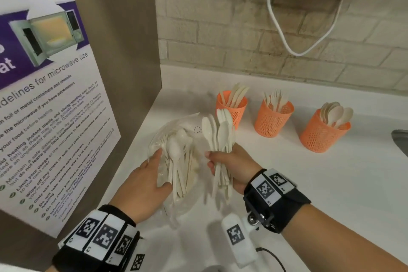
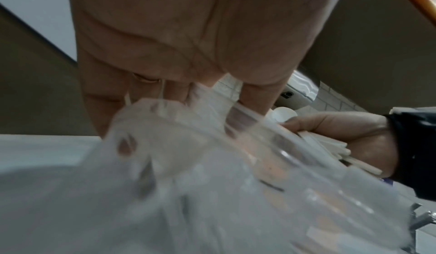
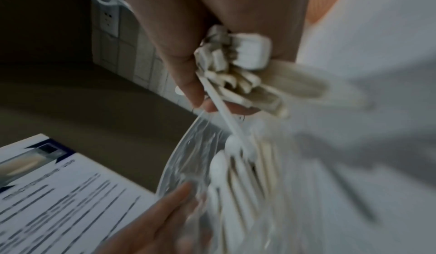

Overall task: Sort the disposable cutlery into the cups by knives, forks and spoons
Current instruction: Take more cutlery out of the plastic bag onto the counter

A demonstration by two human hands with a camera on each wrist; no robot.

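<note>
My right hand (image 1: 227, 165) grips a bunch of white spoons (image 1: 218, 132), bowls up, just above the counter; their handle ends (image 3: 235, 67) stick out below my fist. My left hand (image 1: 162, 169) holds the side of a clear plastic bag (image 1: 154, 139) between thumb and fingers. In the bag lie mixed white cutlery (image 1: 176, 161), spoons and forks among them. Behind stand three orange mesh cups: knives (image 1: 231, 104), forks (image 1: 273, 117), spoons (image 1: 324, 130). The left wrist view shows the bag (image 2: 188, 164) close up and my right hand (image 2: 342, 133) beyond it.
A brown panel with a microwave poster (image 1: 55, 95) closes the left side. A white cable (image 1: 280, 28) hangs down the brick wall at the back. A metal sink edge (image 1: 400, 139) shows at the far right. The white counter (image 1: 309, 183) stretches in front of the cups.
</note>
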